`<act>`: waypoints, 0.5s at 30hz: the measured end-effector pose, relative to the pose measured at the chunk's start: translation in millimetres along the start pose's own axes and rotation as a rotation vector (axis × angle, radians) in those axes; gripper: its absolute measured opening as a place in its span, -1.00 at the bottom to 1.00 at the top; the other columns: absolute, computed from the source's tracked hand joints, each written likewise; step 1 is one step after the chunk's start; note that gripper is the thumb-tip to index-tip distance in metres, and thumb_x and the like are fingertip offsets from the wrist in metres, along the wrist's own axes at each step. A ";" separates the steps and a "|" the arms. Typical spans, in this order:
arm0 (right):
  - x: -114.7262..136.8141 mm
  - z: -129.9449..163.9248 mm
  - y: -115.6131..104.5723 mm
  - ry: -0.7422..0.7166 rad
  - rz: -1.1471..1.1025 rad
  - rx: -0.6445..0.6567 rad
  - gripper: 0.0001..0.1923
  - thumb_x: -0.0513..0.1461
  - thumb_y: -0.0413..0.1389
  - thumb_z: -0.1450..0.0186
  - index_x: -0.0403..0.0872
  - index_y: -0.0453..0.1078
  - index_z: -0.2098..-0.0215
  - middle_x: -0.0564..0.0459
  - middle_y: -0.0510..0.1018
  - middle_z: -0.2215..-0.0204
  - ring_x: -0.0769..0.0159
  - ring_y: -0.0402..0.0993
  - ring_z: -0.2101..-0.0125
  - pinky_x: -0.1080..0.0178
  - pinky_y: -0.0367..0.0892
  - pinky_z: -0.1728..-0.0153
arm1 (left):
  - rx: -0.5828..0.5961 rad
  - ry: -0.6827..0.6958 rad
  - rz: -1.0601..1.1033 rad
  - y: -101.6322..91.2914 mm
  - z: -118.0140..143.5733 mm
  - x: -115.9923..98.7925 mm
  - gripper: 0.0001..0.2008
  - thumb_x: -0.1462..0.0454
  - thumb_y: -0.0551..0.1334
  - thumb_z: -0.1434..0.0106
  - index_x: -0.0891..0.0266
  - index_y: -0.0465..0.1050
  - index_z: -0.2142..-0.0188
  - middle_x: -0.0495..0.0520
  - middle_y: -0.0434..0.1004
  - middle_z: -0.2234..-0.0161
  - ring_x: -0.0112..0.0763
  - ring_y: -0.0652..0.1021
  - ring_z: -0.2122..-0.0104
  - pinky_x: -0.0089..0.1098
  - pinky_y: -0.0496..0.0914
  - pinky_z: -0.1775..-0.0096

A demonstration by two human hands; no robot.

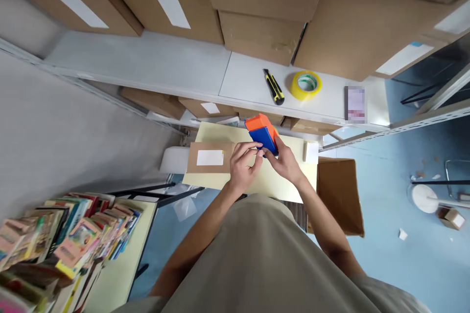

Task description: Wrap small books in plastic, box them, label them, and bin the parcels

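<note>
Orange-and-blue device [263, 134]: held up over the pale tabletop [271, 183], between the two hands, orange part facing the shelf.
Right hand [287, 161]: fingers clamped on the device at its right side.
Left hand [241, 164]: fingers bent at the lower edge of the blue part, thumb and forefinger close together; I cannot tell whether they pinch anything.
Tabletop: carries a labelled carton [210, 158] left of the hands.
Shelf [165, 64]: holds a utility knife [273, 86] just beside a yellow tape roll [296, 90].
</note>
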State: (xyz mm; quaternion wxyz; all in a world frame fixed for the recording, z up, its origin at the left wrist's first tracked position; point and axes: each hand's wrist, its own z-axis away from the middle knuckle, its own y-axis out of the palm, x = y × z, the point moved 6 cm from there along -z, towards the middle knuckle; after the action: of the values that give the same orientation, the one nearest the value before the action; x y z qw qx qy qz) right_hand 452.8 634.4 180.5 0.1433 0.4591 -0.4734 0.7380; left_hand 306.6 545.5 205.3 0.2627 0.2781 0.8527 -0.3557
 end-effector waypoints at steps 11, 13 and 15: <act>92.6 -91.7 -14.7 -0.280 0.644 -0.119 -0.38 -0.02 -0.25 -0.72 -0.13 0.15 -0.58 -0.42 0.61 -0.22 -0.29 0.62 -0.17 -0.22 0.55 -0.17 | -0.029 0.004 -0.070 -2.9 -63.3 28.5 -0.40 0.27 0.02 -0.69 -0.05 0.25 -0.64 0.19 0.36 -0.60 -0.09 0.41 -0.59 0.06 0.44 -0.56; 101.3 -123.1 -11.4 -0.338 0.739 -0.127 -0.33 0.03 -0.23 -0.72 -0.20 0.16 -0.59 -0.49 0.53 -0.34 -0.34 0.52 -0.31 -0.28 0.47 -0.30 | 0.016 -0.038 -0.023 9.2 -74.0 52.5 -0.31 0.30 0.03 -0.66 -0.04 0.10 -0.70 0.14 0.16 -0.70 -0.10 0.28 -0.66 0.02 0.37 -0.60; 103.6 -159.5 -6.2 -0.392 0.824 -0.119 -0.28 0.07 -0.17 -0.71 -0.21 0.16 -0.61 -0.51 0.50 -0.38 -0.38 0.46 -0.38 -0.35 0.38 -0.38 | 0.062 -0.096 0.046 23.9 -83.2 81.3 -0.24 0.32 0.05 -0.62 -0.02 0.01 -0.73 0.10 0.04 -0.74 -0.10 0.24 -0.68 -0.02 0.39 -0.59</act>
State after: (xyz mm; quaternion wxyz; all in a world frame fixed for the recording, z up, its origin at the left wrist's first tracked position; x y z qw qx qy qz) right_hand 314.7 746.8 247.4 -0.2283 0.3548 -0.6760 0.6042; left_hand 244.1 645.6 192.5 0.3024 0.2882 0.8211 -0.3890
